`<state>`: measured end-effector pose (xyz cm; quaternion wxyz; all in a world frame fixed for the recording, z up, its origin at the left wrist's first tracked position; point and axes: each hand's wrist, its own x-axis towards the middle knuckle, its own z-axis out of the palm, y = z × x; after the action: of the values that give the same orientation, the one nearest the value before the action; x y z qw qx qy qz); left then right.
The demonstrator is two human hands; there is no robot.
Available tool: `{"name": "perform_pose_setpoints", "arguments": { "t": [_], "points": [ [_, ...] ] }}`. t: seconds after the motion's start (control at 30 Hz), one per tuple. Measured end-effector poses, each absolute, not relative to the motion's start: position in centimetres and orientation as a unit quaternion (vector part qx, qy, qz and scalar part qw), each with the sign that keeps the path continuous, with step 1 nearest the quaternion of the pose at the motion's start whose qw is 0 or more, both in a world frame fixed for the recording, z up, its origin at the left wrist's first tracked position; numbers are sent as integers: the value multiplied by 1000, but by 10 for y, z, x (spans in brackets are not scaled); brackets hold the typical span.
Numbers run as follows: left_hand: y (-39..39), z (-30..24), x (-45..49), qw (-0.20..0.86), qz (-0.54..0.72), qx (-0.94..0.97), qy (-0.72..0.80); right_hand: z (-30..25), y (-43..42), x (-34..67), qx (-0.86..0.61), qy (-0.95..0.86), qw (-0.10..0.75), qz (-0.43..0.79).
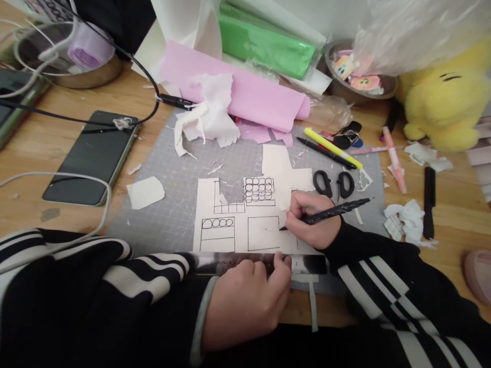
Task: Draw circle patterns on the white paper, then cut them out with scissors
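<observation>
My right hand (312, 220) is closed around a black pen (337, 209), its tip touching a sheet of white paper (241, 240) at the right side of a drawn rectangle. Other ink drawings on the sheet include boxes, a grid of circles and a row of circles; a piece is cut out of its upper part. Along the sheet's lower edge lies a dark, shiny ruler (207, 261). My left hand (249, 299), fingers curled, presses on this ruler with its fingertips near the ruler's right half. The right hand hides part of the drawing beneath it.
A grey cutting mat (153, 225) lies below the paper. Black-handled scissors (333, 184), a yellow highlighter (333, 148) and paper scraps surround the sheet. Pink paper (238, 92) is behind; a phone (92, 158) and cables are left, a yellow plush toy (445, 97) right.
</observation>
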<state>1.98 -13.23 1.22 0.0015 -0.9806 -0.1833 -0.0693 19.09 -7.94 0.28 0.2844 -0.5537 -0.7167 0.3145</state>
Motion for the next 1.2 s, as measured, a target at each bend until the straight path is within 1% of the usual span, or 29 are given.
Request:
{"name": "perform_pose_setpoints", "arguments": {
  "t": [0.2, 0.33, 0.5, 0.73, 0.93, 1.03, 1.2],
  "points": [
    [-132, 11, 21, 4, -61, -981, -187, 4, -80, 191, -562, -709, 285, 316],
    [-132, 11, 20, 10, -68, -980, -188, 3, -82, 191, -540, -730, 262, 327],
    [-132, 12, 19, 14, -72, -980, -185, 4, -83, 190, -545, -725, 276, 317],
    [-132, 11, 19, 17, -80, -979, -187, 7, -86, 190, -497, -747, 227, 380],
    [-132, 11, 20, 14, -82, -979, -189, 10, -87, 189, -488, -745, 216, 401],
    [-133, 11, 20, 15, -80, -978, -191, 8, -86, 189, -487, -736, 229, 410],
    [-139, 10, 19, 29, -49, -975, -214, 2, -81, 191, -522, -658, 290, 458]
  ]
}}
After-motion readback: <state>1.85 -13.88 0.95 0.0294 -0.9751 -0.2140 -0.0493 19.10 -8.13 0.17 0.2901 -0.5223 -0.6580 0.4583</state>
